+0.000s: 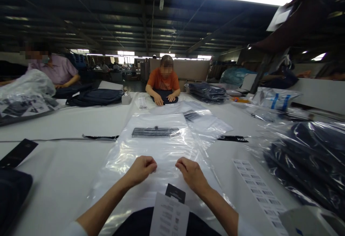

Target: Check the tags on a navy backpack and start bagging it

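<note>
In front of me lies a clear plastic bag (159,146) with a printed black text panel near its far end. My left hand (140,169) is over the bag's middle, thumb and fingers pinched together. Level with it, my right hand (192,173) is pinched too, with a gap between them. Whatever the fingertips hold is too thin to make out. Just below my hands is a dark navy folded item (137,223), partly cut off by the frame. On it rest a white printed label (169,216) and a black hang tag (175,193).
More clear bags (207,121) lie beyond. Bagged dark items (309,157) are piled at right beside a barcode sticker sheet (257,189). A dark item (13,196) with a black tag (18,152) sits at left. A co-worker in orange (163,81) handles dark fabric opposite; another person (54,67) works left.
</note>
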`<action>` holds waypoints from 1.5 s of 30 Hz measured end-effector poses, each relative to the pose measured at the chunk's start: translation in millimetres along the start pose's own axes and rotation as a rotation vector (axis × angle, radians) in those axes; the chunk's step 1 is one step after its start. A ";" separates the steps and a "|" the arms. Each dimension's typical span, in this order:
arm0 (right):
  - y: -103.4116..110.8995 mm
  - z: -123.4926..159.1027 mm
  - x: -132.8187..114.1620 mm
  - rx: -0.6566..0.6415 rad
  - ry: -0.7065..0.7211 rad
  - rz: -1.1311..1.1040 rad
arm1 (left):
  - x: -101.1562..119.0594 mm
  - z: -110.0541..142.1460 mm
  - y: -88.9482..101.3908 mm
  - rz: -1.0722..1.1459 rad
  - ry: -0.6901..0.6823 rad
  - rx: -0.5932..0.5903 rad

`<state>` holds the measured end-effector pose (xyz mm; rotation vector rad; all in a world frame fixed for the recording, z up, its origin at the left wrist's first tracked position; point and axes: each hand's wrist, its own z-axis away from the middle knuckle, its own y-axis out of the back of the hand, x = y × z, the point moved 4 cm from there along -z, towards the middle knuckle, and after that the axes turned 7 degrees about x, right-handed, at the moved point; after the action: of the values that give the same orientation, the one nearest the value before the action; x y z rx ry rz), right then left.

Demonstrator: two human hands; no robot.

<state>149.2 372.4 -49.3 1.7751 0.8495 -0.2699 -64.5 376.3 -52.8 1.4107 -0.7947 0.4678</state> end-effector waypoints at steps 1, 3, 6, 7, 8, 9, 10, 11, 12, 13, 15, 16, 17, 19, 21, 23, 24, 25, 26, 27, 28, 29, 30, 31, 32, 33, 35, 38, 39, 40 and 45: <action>0.1 -0.3 -2.1 0.002 0.057 0.002 | 2.1 -0.4 2.6 0.030 0.012 0.009; -0.4 -0.5 -5.8 -0.018 0.143 0.030 | 9.4 -0.7 7.1 0.075 0.032 0.043; 0.4 -3.3 -8.3 -0.024 0.123 0.076 | 29.8 -2.5 6.3 -0.119 -0.059 0.080; 1.4 -4.7 -8.9 -0.008 0.094 0.080 | 37.0 -3.8 3.3 -0.224 -0.102 0.078; 2.7 -6.0 -9.5 0.014 0.064 0.081 | 42.9 -5.4 -0.6 -0.324 -0.138 0.072; 4.1 -7.1 -9.9 0.038 0.039 0.084 | 46.9 -7.2 -4.8 -0.402 -0.158 0.065; 5.2 -7.8 -10.3 0.057 0.025 0.090 | 48.8 -8.8 -8.6 -0.447 -0.160 0.059; 6.1 -8.1 -10.6 0.071 0.026 0.101 | 48.9 -10.1 -11.7 -0.475 -0.158 0.060; 6.9 -8.0 -10.8 0.080 0.040 0.118 | 47.4 -10.6 -14.3 -0.510 -0.161 0.057; 7.7 -7.4 -11.0 0.086 0.068 0.137 | 44.3 -10.2 -16.1 -0.545 -0.167 0.053; 9.0 -5.1 -11.7 0.075 0.166 0.178 | 33.7 -6.7 -16.6 -0.602 -0.174 0.042; 9.7 -3.3 -12.1 0.058 0.228 0.199 | 26.3 -3.8 -14.8 -0.623 -0.170 0.038; 10.6 -1.1 -12.1 0.033 0.293 0.227 | 17.8 -0.4 -11.4 -0.640 -0.159 0.039; 13.6 4.4 -9.1 -0.027 0.397 0.317 | -1.8 7.9 0.8 -0.659 -0.116 0.063; 20.6 9.8 1.2 -0.062 0.412 0.464 | -23.5 18.2 18.9 -0.649 -0.051 0.117; 33.6 14.9 19.2 -0.042 0.312 0.626 | -45.5 30.6 39.4 -0.608 0.018 0.189; 41.7 18.1 29.9 -0.014 0.235 0.686 | -55.8 37.4 48.6 -0.601 0.046 0.220; 50.0 22.1 40.5 0.015 0.155 0.719 | -66.0 44.4 57.6 -0.528 0.093 0.271; 57.8 26.8 50.4 0.047 0.079 0.718 | -76.1 51.5 65.5 -0.391 0.159 0.338; 64.7 32.1 59.2 0.081 0.007 0.678 | -86.0 58.3 71.6 -0.208 0.238 0.408; 70.4 37.9 67.0 0.115 -0.070 0.599 | -95.1 64.7 75.3 -0.002 0.320 0.473; 74.8 44.0 74.6 0.144 -0.173 0.485 | -102.7 69.9 76.6 0.204 0.396 0.523; 77.6 50.5 81.9 0.166 -0.304 0.339 | -108.1 73.5 76.0 0.383 0.455 0.553; 78.5 57.4 89.0 0.182 -0.461 0.162 | -110.8 75.3 74.8 0.513 0.491 0.559; 77.3 64.3 95.0 0.188 -0.631 -0.042 | -111.1 75.5 74.0 0.583 0.502 0.549; 74.3 70.6 98.9 0.182 -0.791 -0.260 | -110.4 75.1 73.6 0.671 0.509 0.546; 68.4 77.2 99.4 0.163 -1.014 -0.678 | -106.1 72.9 74.3 0.823 0.498 0.543; 70.5 72.2 90.6 0.163 -1.090 -1.090 | -96.5 72.4 75.3 0.954 0.453 0.533; 73.8 69.1 87.2 0.184 -1.071 -1.158 | -93.0 73.9 74.5 0.975 0.429 0.529; 77.7 66.1 83.5 0.218 -1.030 -1.194 | -88.9 76.0 73.4 0.951 0.383 0.517; 89.9 68.4 58.1 0.313 -0.431 -0.729 | -56.4 93.8 49.1 -0.006 -0.273 0.144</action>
<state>265.4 321.6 -41.6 1.5248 1.1452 -1.2702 -157.0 300.4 -62.8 1.6331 -0.9913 0.3363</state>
